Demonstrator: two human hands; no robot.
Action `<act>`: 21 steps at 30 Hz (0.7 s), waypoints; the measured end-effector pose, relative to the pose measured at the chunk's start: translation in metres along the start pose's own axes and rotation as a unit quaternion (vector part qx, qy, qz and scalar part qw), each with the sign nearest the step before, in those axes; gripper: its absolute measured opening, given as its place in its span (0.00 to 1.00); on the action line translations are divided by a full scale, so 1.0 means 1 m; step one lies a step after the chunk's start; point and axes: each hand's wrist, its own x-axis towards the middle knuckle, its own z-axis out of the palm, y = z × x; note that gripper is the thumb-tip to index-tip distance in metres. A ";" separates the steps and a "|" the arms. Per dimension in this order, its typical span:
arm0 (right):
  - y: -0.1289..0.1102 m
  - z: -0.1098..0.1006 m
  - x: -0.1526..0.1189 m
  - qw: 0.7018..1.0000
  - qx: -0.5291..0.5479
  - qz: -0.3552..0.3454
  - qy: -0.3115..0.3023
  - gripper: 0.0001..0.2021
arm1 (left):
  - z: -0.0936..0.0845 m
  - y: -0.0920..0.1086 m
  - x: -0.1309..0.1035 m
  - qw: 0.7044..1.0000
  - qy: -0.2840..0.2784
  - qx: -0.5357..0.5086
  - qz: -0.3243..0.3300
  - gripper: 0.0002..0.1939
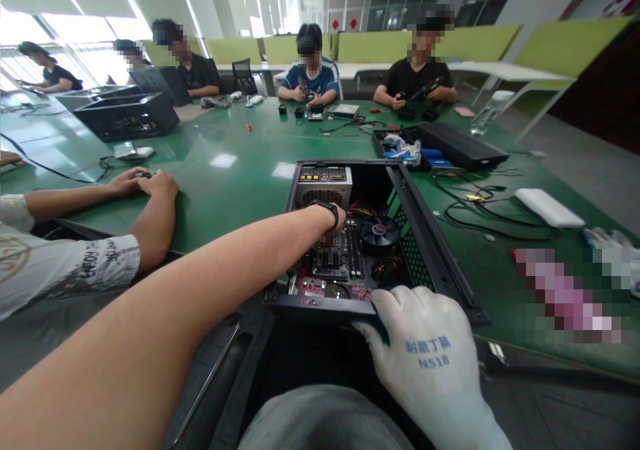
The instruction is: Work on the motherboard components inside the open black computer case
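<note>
An opened black computer case lies on the table edge in front of me. Inside it are a motherboard, a black round fan and a grey power supply. My left hand, bare with a black wristband, reaches down into the case over the motherboard, left of the fan. Its fingers are mostly hidden, so what they touch does not show. My right hand, in a white work glove, is closed over the near edge of the case, thumb below and fingers on top.
At left, a co-worker's hands hold a small object. Black cables, a white box and gloves lie at right. Behind the case sits a black tray with tools. Several people sit across the green table.
</note>
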 end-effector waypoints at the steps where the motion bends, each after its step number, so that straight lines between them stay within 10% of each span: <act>1: 0.000 0.000 0.000 1.000 -0.001 0.000 -0.002 0.10 | 0.000 0.001 -0.002 1.000 0.002 -0.003 0.001 0.22; 11: -0.004 -0.003 -0.001 1.000 -0.011 0.008 -0.023 0.13 | -0.006 -0.002 -0.022 1.000 -0.002 -0.028 0.008 0.19; 21: 0.004 0.007 0.029 0.999 -0.028 0.017 -0.024 0.14 | -0.031 -0.027 -0.052 0.976 0.171 -0.130 0.026 0.24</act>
